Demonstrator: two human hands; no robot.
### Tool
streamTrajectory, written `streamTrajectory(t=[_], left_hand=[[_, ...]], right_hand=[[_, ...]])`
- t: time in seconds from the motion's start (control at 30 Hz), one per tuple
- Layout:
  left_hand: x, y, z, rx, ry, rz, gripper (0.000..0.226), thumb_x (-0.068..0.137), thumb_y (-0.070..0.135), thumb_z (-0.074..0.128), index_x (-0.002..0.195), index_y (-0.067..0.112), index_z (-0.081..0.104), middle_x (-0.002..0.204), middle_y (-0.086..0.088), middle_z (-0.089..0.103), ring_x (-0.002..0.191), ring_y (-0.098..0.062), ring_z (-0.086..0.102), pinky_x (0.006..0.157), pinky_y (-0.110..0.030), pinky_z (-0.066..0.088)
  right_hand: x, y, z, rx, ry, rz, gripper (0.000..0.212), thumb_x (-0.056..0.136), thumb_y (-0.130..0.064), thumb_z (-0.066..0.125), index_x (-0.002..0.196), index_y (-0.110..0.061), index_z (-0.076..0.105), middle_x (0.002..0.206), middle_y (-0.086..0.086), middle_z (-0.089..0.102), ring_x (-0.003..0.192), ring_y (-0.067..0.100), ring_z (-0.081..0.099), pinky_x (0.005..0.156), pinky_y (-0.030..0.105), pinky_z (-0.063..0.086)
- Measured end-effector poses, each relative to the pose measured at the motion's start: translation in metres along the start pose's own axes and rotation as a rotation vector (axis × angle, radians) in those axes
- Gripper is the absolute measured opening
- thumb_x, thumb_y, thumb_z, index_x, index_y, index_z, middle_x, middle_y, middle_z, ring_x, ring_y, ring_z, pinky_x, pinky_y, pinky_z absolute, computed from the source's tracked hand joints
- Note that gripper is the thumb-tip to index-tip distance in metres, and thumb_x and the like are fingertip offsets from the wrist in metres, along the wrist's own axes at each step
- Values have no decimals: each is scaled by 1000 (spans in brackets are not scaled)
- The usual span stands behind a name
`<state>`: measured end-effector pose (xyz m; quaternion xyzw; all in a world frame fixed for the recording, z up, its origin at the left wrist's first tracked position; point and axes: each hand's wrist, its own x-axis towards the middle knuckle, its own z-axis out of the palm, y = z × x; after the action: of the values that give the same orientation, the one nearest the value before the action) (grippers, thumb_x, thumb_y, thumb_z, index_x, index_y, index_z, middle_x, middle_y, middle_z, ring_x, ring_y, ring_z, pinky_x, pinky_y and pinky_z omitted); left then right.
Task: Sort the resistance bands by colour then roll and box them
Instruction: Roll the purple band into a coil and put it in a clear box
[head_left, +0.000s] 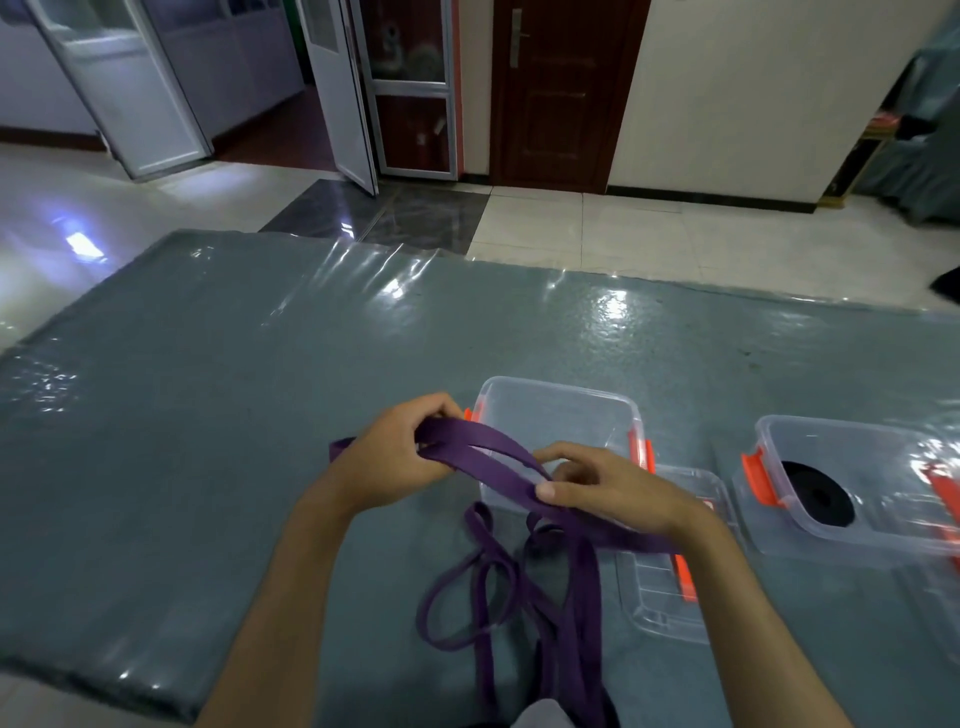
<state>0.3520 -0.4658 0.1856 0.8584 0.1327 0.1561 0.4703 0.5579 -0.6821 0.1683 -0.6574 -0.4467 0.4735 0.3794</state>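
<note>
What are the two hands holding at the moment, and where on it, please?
Both grip the purple resistance band: left hand at its folded end, right hand further along.

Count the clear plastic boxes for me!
2: an empty clear plastic box with orange clips behind the hands, and another at right holding a rolled black band.
</note>
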Motion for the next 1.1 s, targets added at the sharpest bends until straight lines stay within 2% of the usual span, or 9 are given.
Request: streamTrajectory(t=[0.1, 0.3, 0.47, 0.53, 0.7, 0.77, 0.87, 0.97, 1.1], left_hand=[[8, 15, 12, 203, -35, 71, 21, 78, 19, 76, 91, 26, 61, 84, 10, 65, 74, -12, 61, 68, -34, 51], [8, 8, 41, 195, -70, -4, 37, 79, 18, 78, 101, 33, 52, 90, 8, 68, 80, -17, 66, 73, -47, 56], [6, -18, 58, 90, -73, -64, 53, 79, 15, 78, 112, 36, 42, 95, 6, 68, 84, -21, 66, 78, -46, 56], [5, -31, 58, 48, -82, -98, 56, 80, 24, 80, 119, 43, 43, 102, 12, 70, 96, -15, 68, 86, -32, 55], [-1, -71, 50, 95, -185, -188, 21, 76, 28, 78, 92, 33, 66, 91, 20, 69, 86, -1, 64, 79, -26, 51], [-6, -82, 50, 14, -182, -249, 20, 74, 27, 74, 92, 29, 67, 90, 19, 71, 80, 1, 64, 75, -21, 52], [-11, -93, 50, -135, -153, -285, 29, 83, 14, 71, 107, 29, 64, 101, 2, 78, 94, -9, 72, 82, -21, 56], [-16, -102, 50, -337, -101, -333, 31, 90, 5, 74, 116, 16, 61, 98, -12, 77, 95, -20, 74, 87, -28, 59], [-26, -115, 53, -504, -122, -432, 25, 89, 6, 77, 111, 8, 66, 103, -8, 73, 101, -21, 72, 93, -45, 62]], right_hand=[[13, -16, 13, 80, 21, -92, 43, 88, -63, 73, 122, -36, 71, 108, 5, 78, 109, 17, 74, 107, 34, 51], [29, -22, 26, 78, 152, -120, 25, 87, -49, 81, 99, -27, 78, 84, -2, 78, 75, 10, 71, 71, 24, 54], [30, -17, 28, 92, 174, -83, 21, 92, -44, 78, 108, -31, 80, 93, 2, 81, 83, 18, 76, 79, 30, 60], [28, -15, 25, 157, 192, -86, 18, 94, -35, 78, 112, -30, 80, 99, 4, 82, 93, 26, 78, 88, 37, 61], [16, -14, 13, 258, 234, -107, 21, 96, -23, 76, 116, -29, 80, 104, 12, 81, 89, 19, 75, 81, 31, 62], [14, -13, 10, 247, 258, -108, 21, 97, -22, 75, 115, -30, 80, 102, 13, 80, 84, 15, 72, 75, 25, 60], [16, -9, 9, 329, 290, -121, 21, 97, -21, 74, 116, -27, 80, 85, 4, 74, 76, 10, 66, 72, 24, 59], [18, -6, 2, 478, 341, -152, 26, 92, -27, 77, 118, -21, 80, 84, 3, 70, 71, 8, 63, 70, 23, 59], [17, 1, -12, 548, 400, -165, 28, 95, -29, 74, 121, -21, 78, 84, -5, 74, 68, 2, 65, 72, 21, 59]])
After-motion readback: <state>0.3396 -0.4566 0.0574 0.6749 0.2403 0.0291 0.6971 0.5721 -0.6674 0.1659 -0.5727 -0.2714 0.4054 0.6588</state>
